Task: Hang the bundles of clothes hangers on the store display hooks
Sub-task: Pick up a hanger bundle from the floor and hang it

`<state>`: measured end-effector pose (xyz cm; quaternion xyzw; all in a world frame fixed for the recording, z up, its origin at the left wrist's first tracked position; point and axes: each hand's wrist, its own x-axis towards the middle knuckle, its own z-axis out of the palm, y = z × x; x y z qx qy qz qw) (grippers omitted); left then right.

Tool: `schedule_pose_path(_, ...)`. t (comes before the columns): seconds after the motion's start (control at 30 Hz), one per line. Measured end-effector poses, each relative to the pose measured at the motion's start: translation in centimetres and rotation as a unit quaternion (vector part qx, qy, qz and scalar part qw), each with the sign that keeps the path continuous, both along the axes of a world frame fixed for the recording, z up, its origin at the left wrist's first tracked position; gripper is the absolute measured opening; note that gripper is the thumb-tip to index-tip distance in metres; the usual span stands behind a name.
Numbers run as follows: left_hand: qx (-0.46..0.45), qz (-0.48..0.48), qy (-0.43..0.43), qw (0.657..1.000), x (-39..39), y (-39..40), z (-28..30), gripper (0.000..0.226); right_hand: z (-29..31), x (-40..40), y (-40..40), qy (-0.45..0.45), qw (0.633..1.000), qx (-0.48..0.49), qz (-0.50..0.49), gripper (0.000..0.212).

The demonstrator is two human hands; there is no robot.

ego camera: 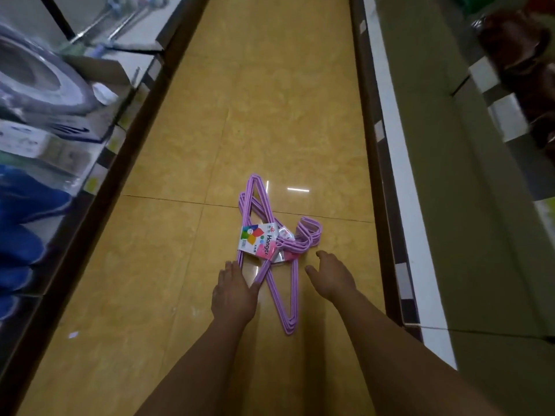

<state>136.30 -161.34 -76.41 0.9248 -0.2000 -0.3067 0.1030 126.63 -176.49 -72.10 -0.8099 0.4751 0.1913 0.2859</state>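
I am looking down at a yellow tiled floor (270,115) in a shop aisle, with both my bare arms reaching forward. The shelves on either side are blurring: on the left shelf (90,163) I am making out only a pale round object and some blue packages, and on the right shelf (420,145) only dark wrapped shapes, cut off at the edge.

The bundles of purple hangers (270,235) are lying flat on the floor, just beyond my fingertips. They are overlapping, so I cannot tell how many bundles there are. Their long axis is running away from me, one pointed end far from me, the other end lying between my two hands. The hooks (309,235) are curving out toward my right side. A white card label (255,241) reading "Hanger" is lying across the middle.

My left hand (234,295) is lying open, fingers (232,270) straight, their tips touching or almost touching the near edge of the bundle; I cannot tell which. My right hand (330,277) is hovering relaxed and holding nothing, just beside the hooks, not touching them.
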Motion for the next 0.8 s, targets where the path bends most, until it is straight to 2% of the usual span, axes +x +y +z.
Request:
schedule_pose_path(0.23,0.006,-0.019,-0.003,1.000,1.0,-3.2,-10.1,0.042,-11.0,1.1,-2.6,-0.014,0.999,0.036,-0.031,0.047)
schedule_pose_path(0.43,-0.054,-0.009,0.026,0.998,1.3,-5.1,-15.9,0.040,-18.0,2.5,-2.7,-0.035,0.992,0.085,-0.083,0.037)
schedule_pose_path(0.53,-0.072,0.019,0.069,0.995,1.0,-5.8,-17.0,0.046,-19.8,2.9,-2.5,-0.035,0.987,0.102,-0.116,0.037)
schedule_pose_path(0.7,-0.090,0.065,0.078,0.991,0.9,-6.2,-17.6,0.044,-21.1,3.8,-1.9,-0.055,0.969,0.121,-0.209,0.041)
schedule_pose_path(0.8,-0.135,0.143,0.132,0.972,0.5,-6.4,-17.9,0.051,-20.7,4.9,-1.7,-0.030,0.962,0.156,-0.224,0.053)
